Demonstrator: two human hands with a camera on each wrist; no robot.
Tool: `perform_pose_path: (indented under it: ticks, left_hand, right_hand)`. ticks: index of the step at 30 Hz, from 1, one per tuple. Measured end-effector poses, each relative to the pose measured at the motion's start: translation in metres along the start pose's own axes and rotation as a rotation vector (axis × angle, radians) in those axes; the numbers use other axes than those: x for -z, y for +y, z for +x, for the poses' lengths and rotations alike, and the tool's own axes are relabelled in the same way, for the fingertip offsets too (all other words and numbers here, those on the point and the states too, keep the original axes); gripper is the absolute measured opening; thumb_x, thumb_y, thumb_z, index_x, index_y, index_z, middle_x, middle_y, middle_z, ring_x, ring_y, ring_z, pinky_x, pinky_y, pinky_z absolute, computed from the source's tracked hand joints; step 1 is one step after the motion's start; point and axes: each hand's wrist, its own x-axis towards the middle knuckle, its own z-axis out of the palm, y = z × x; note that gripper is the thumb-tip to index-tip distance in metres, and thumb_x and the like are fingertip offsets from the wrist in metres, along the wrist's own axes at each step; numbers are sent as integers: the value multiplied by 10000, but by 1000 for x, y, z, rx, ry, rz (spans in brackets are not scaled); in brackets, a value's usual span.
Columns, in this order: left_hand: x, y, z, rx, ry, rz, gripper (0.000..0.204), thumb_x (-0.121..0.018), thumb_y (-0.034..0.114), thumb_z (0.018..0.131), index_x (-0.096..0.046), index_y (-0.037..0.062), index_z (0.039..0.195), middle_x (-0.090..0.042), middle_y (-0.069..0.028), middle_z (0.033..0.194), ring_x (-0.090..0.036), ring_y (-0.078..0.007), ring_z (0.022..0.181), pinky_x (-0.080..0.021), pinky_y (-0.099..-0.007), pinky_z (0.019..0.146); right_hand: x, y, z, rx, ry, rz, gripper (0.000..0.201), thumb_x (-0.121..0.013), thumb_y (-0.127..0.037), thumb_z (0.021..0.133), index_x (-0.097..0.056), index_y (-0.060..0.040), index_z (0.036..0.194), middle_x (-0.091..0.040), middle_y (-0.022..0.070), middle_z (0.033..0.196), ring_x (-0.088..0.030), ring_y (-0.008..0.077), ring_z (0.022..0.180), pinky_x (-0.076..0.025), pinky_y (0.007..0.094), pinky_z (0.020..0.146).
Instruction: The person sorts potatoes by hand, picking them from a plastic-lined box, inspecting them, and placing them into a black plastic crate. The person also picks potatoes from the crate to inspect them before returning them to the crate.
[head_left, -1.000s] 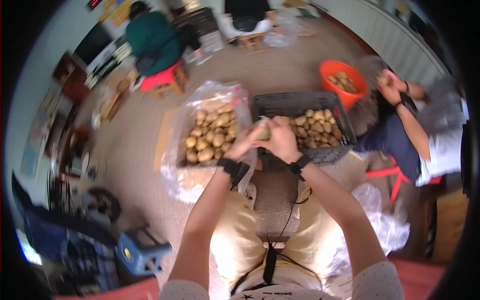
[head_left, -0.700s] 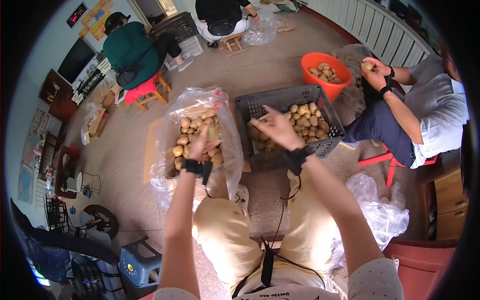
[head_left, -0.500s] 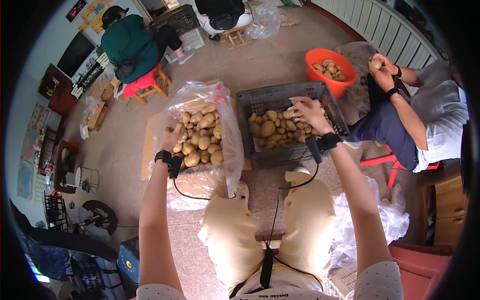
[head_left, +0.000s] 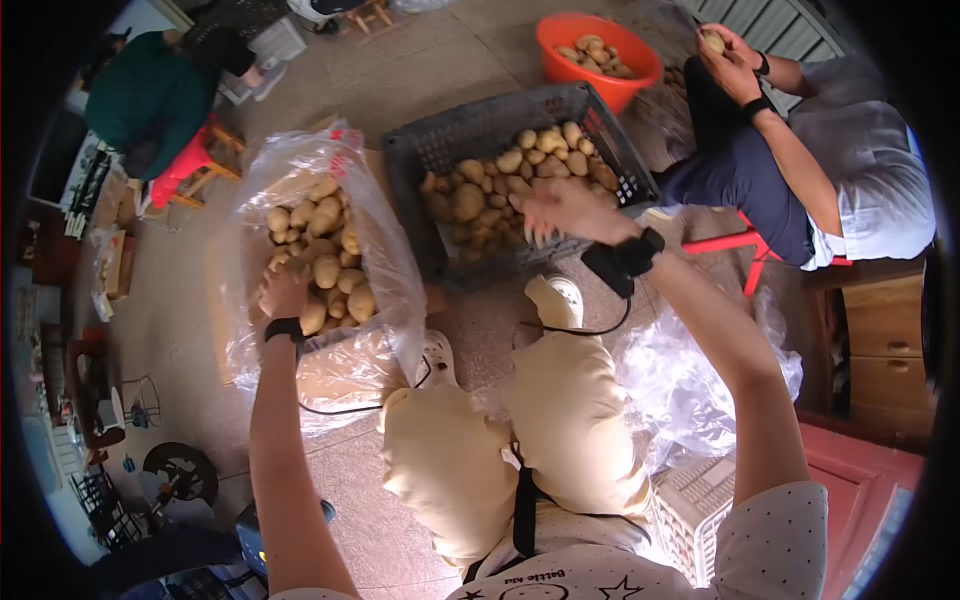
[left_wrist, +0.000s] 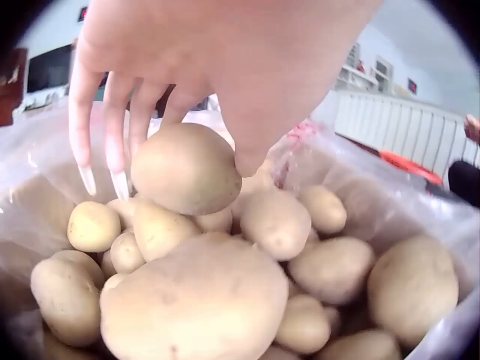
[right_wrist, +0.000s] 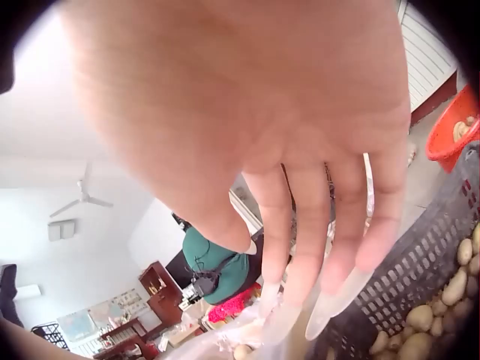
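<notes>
My left hand (head_left: 284,290) is over the plastic-lined box of potatoes. In the left wrist view its thumb and fingers hold a rounded potato (left_wrist: 186,169) just above the others, such as a large one (left_wrist: 196,300) in front. My right hand (head_left: 575,210) is above the near part of the black crate (head_left: 410,200), with smaller potatoes (head_left: 468,200) below it. The right wrist view shows the right hand (right_wrist: 300,150) with its fingers extended and nothing held.
Behind the crate stands an orange bucket (head_left: 610,88) of potatoes. A seated person (head_left: 800,170) on the right holds a potato; another in green (head_left: 150,100) sits at the upper left. Plastic bags (head_left: 690,385) and a white crate (head_left: 695,510) lie near my right side.
The view has shifted. My hands parted from a potato between them; the left went to the box and now holds a potato, while the right moved over the black crate and drew back nearer its close edge.
</notes>
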Motion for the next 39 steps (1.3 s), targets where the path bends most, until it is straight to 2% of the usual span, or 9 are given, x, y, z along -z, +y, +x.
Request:
perform_pose_path:
  ticks: [7,10,13,21,26,31,36,37,39]
  left_hand:
    - [45,12,-32,-215,354,-131,557,-455,495,928,-511,34,1235,-528,-195,1168,-524,-399,1099,-463,-474,893]
    - [59,23,-50,-237,352,-182,517,-457,445,936,-500,30,1242,-537,-200,1159,-522,-396,1103,-459,-473,879]
    - [68,33,-61,-233,287,-257,509,-461,428,938,-491,29,1253,-534,-200,1181,-519,-395,1112,-453,-475,886]
    - [84,62,-68,-392,305,-373,452,-458,362,957,-488,15,1247,-533,-214,1202,-521,-406,1100,-436,-462,911]
    - [103,64,-74,-435,332,-454,441,-437,360,973,-489,24,1253,-541,-213,1176,-523,-411,1086,-437,-467,886]
    - [92,49,-74,-439,374,-462,429,-424,367,980,-491,42,1253,-546,-214,1146,-532,-424,1054,-437,-473,858]
    - [93,43,-80,-454,345,-578,423,-418,368,985,-495,48,1251,-551,-208,1130,-538,-428,1037,-438,-471,853]
    - [97,42,-84,-442,328,-587,416,-419,363,987,-502,48,1247,-555,-207,1132,-542,-424,1037,-437,-467,859]
    - [105,44,-91,-402,324,-603,409,-421,359,989,-508,49,1242,-558,-205,1134,-547,-420,1038,-437,-464,865]
  right_hand:
    - [-16,140,-79,-967,-456,16,1118,-171,-864,778,-569,106,1164,-614,261,1141,-659,256,965,-546,363,781]
    - [-55,245,-104,-959,-572,271,998,-255,-815,824,-558,60,1194,-606,214,1174,-646,249,959,-503,308,817]
    - [-66,202,-117,-985,-389,638,465,-448,-549,949,-624,-119,951,-631,11,795,-532,122,600,-451,294,578]
    - [-46,259,-85,-721,-38,1011,304,-549,-401,937,-633,-108,951,-620,26,711,-576,136,572,-460,268,539]
    - [-29,323,-54,77,-55,-75,176,-577,-139,919,-624,31,920,-648,78,701,-664,210,682,-485,287,541]
    - [0,347,-48,-492,68,603,153,-591,-160,824,-677,-34,841,-699,126,796,-663,197,684,-470,319,543]
    - [-8,253,-77,-978,346,428,343,-584,-323,864,-493,-125,599,-493,36,511,-362,145,348,-273,330,330]
    - [-5,267,-83,-687,287,656,414,-610,-407,838,-430,-133,584,-457,19,501,-369,122,358,-251,301,319]
    - [22,218,-80,-892,347,365,417,-589,-421,866,-469,-118,605,-467,8,526,-368,113,362,-263,284,329]
